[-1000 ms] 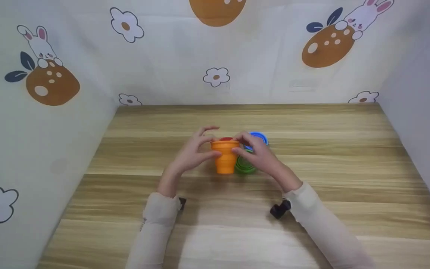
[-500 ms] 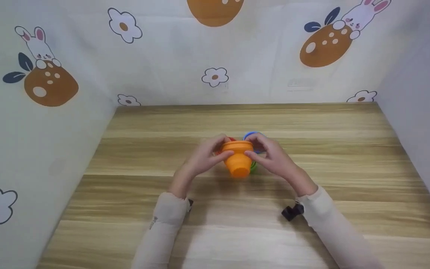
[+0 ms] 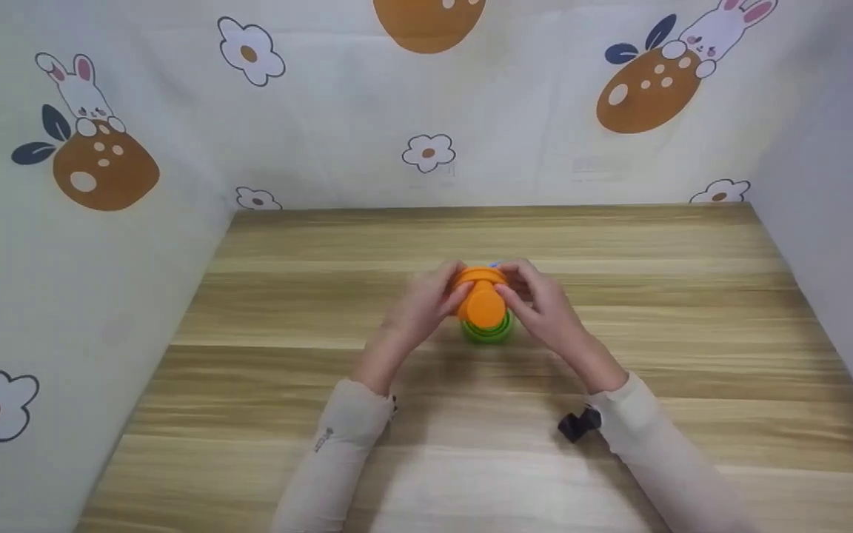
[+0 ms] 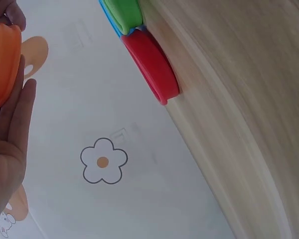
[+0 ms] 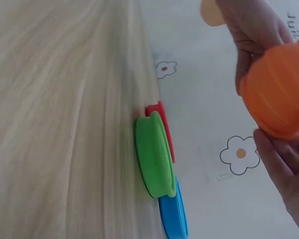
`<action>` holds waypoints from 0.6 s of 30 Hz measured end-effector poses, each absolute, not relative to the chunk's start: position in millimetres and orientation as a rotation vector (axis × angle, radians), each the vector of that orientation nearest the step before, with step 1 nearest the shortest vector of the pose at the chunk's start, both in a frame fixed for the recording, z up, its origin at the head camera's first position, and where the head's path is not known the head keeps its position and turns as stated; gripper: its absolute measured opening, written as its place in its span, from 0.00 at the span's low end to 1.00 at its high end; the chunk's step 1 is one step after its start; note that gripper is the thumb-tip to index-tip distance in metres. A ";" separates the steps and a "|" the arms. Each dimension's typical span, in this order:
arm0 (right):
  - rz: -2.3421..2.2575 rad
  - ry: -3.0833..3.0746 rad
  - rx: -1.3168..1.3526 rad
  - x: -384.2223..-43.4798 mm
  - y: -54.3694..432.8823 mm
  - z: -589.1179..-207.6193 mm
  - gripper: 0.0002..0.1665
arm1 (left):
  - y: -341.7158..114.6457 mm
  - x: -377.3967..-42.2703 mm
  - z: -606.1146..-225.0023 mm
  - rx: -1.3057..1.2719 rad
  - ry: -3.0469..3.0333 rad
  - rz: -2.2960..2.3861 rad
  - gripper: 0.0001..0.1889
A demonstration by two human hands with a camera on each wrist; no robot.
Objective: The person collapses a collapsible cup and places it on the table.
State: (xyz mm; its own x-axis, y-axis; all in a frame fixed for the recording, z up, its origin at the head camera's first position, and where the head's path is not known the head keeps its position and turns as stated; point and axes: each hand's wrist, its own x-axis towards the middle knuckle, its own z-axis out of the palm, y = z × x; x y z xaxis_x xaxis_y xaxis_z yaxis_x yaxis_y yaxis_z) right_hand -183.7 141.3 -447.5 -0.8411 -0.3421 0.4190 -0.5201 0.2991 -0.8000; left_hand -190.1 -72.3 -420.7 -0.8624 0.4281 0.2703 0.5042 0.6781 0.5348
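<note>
Both hands hold an orange ribbed collapsible cup (image 3: 486, 307) above the table, its round base tipped toward the head camera. My left hand (image 3: 426, 311) grips the rim side from the left, thumb on the near wall. From the right, my right hand (image 3: 549, 311) grips the same rim, with its thumb on the near wall too. Below the cup sits a flat green ringed cup (image 3: 487, 337), partly covered in the head view. In the right wrist view, a red flat cup (image 5: 163, 124) and a blue flat cup (image 5: 173, 214) lie beside the green one. The head view hides the red one.
The pieces rest on a wood-grain table (image 3: 286, 414). White patterned cloth walls (image 3: 338, 111) stand along its back and sides. A small black device (image 3: 580, 423) is attached at the right wrist.
The orange cup has moved right and tipped, from its side showing to its base facing the head camera. My left hand moved right with it; the red cup became covered.
</note>
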 end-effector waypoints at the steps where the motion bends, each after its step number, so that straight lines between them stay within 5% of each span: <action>1: 1.688 -2.382 0.804 -184.0 142.5 -447.4 0.18 | -72.2 -189.9 -421.0 -0.757 -2.758 -0.931 0.14; 6: 1.959 -2.359 0.781 -185.3 145.2 -446.5 0.22 | -73.2 -190.0 -422.3 -0.731 -2.732 -0.932 0.13; 14: 1.358 -2.450 0.779 -187.2 143.4 -448.7 0.17 | -75.9 -190.6 -417.3 -0.859 -2.862 -1.198 0.17; 18: 1.491 -2.419 0.779 -189.0 143.6 -452.0 0.17 | -73.1 -191.5 -416.2 -0.868 -2.851 -1.254 0.19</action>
State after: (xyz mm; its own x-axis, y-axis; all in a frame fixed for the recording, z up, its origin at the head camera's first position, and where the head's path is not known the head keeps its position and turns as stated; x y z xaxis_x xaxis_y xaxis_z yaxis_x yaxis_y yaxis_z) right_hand -189.0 143.6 -452.0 -0.8426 -0.3320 0.4241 -0.5281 0.3544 -0.7717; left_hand -191.5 -73.1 -416.2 -0.8518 0.5082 0.1267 0.4369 0.5559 0.7072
